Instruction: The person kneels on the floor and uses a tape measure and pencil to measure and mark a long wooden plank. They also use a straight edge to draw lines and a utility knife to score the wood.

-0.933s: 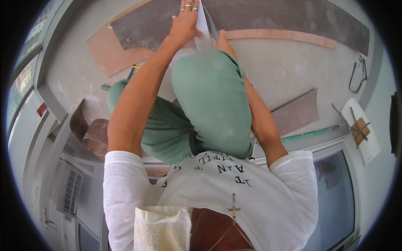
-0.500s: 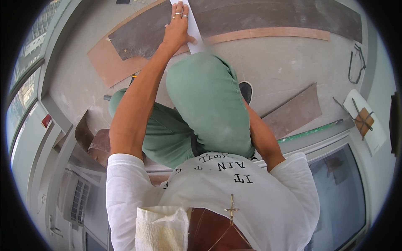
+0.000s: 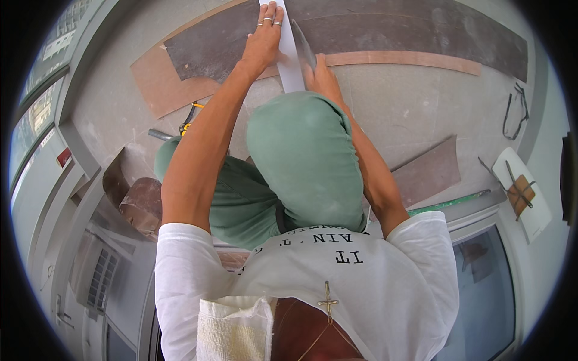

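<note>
My left hand (image 3: 264, 45), with rings on its fingers, lies stretched out along a long white strip (image 3: 292, 71) and presses it down. The strip crosses a dark brown flat sheet (image 3: 397, 27) on the floor. Just right of the strip, my right hand (image 3: 326, 81) is closed around the lower end of a grey tapered blade (image 3: 304, 47). The blade points away from me over the sheet; its handle is hidden in the hand, and I cannot tell its exact kind. My green-trousered knee hides the strip's near end.
A lighter brown sheet (image 3: 158, 87) shows beneath the dark one. Brown offcuts (image 3: 430, 171) lie right and curved ones (image 3: 141, 204) left. A yellow-and-black tool (image 3: 186, 123), a dark strap (image 3: 516, 111), a green bar (image 3: 451, 201) and a white board (image 3: 533, 207) lie around me.
My right hand has come out from behind my knee, bringing the grey blade beside the strip. My left hand stays on the strip. The view has shifted slightly.
</note>
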A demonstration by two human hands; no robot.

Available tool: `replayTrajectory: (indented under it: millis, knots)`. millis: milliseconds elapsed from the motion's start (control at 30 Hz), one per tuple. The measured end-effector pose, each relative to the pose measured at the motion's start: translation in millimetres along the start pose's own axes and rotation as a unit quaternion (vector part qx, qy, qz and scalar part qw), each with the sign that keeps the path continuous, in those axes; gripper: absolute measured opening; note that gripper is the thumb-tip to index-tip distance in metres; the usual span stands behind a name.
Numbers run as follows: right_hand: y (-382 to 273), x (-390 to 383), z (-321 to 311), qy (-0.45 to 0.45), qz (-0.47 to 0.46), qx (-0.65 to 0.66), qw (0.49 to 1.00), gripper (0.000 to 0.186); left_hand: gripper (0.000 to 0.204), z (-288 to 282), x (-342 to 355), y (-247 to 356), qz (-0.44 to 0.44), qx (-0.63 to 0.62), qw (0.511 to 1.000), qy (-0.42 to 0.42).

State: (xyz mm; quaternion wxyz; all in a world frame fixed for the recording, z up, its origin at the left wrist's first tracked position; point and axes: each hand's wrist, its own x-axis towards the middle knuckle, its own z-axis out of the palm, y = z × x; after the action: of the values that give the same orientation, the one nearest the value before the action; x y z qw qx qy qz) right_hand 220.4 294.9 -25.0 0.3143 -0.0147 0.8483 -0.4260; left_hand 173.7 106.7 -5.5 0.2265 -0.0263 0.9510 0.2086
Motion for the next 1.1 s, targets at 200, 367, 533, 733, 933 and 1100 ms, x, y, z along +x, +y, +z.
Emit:
replayTrajectory:
  millis: [200,367,533,733,933,1100]
  knots:
    - [-3,4,3,0.010,-0.009,0.017,1.000,0.030,0.140,-2,1,3,0.003,-0.006,1.000,-0.001]
    - [-5,5,5,0.017,-0.012,-0.043,0.999,0.028,0.140,2,0,6,-0.002,-0.016,1.000,-0.001]
    - [0,-16,2,-0.017,0.069,-0.036,0.997,0.034,0.139,2,4,5,0.001,-0.012,1.000,-0.010]
    - [40,-60,11,-0.051,0.109,0.001,0.993,0.037,0.134,11,1,-1,0.016,0.017,0.998,0.063]
    - [67,-86,4,-0.042,0.113,0.029,0.992,0.041,0.131,21,7,-10,0.004,0.000,0.998,0.060]
    - [81,-89,-38,-0.038,0.017,-0.091,0.995,0.053,0.135,23,3,-9,-0.010,-0.007,0.998,0.065]
